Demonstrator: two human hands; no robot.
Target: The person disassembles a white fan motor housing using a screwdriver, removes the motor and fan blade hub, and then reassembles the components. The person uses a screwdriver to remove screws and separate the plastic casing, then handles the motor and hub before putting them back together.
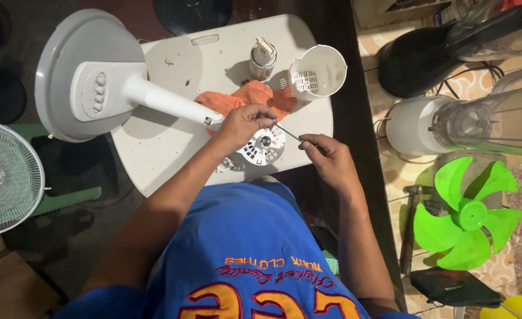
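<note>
white fan motor housing sits mid-frame on the desk; left hand clamps it, right hand pinches a thin screwdriver. best kept square to the screw, housing pinned firm.

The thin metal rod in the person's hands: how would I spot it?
Start at the white table with the fan stand lying on it. Near its front edge, the left hand and right hand meet above a round white vented part. The rod bridges them, slimmer than anything nearby.

bare tabletop left, cup, perhaps bottle blocking behind
</note>
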